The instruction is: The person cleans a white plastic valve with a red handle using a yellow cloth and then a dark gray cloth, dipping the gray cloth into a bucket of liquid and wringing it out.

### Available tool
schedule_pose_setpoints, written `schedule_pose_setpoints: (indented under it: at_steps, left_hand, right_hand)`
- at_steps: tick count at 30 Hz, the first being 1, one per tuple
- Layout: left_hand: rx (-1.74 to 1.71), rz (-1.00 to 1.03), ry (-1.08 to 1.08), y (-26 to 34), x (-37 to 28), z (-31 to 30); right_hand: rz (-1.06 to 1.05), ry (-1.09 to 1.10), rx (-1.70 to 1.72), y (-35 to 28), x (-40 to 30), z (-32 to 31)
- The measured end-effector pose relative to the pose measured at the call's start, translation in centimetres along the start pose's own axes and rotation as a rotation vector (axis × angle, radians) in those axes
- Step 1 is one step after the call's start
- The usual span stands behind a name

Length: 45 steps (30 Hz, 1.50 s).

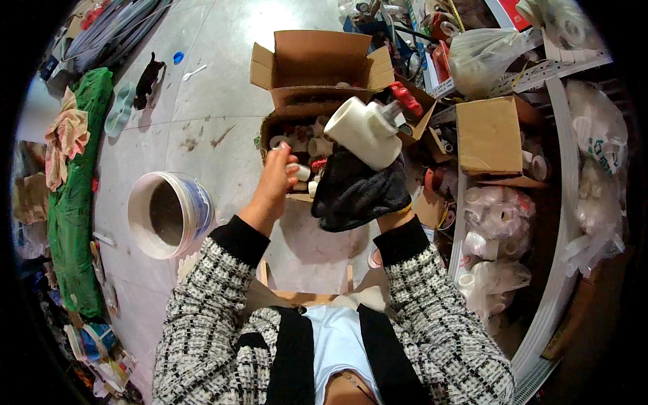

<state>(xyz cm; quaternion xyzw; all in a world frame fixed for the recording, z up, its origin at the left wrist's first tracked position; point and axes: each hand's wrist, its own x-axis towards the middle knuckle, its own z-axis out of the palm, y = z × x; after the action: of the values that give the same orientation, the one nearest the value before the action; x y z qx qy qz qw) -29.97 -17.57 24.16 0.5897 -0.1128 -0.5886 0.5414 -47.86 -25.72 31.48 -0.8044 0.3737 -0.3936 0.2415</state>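
Note:
A white plastic valve fitting (362, 132) with a red handle (406, 98) is held up in front of me, tilted, above a cardboard box. Black cloth (359, 195) lies under it and covers my right hand (396, 218), so only the wrist shows and the fingers are hidden. The fitting appears to rest in that covered hand. To its left, my left hand (277, 177) is raised at the near left side of the box, thumb up and fingers loosely bent, with nothing seen in it. White pipe fittings (320, 147) and small red parts lie inside the box (298, 197).
Behind stands another open carton (321, 61). A white bucket (157, 215) holding murky contents is at left, beside a long green wrapped bundle (76, 217). A black cat (148, 81) is on the floor. Shelving (557, 152) at right bears a carton (488, 134) and bagged fittings (498, 217).

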Motion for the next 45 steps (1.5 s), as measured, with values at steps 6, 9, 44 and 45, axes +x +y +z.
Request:
schedule_pose_setpoints:
  at_steps: [6,9,44,45]
  left_hand:
    - [-0.034,-0.236,-0.544,0.5,-2.4,2.4]
    - [-0.057,-0.209,-0.673,-0.5,-1.6,1.2]
    - [-0.781,0.014,-0.643,7.0,-5.1,3.4]
    - [-0.801,0.092,-0.633,6.9,-4.9,3.6]
  right_hand:
    - [0.116,0.084,0.13,1.6,-0.1,-0.5]
    - [0.159,0.117,0.186,1.9,-0.6,-0.6]
    - [-0.164,-0.201,-0.369,-2.7,1.3,0.6]
    - [-0.185,-0.201,-0.414,-3.6,1.2,0.7]
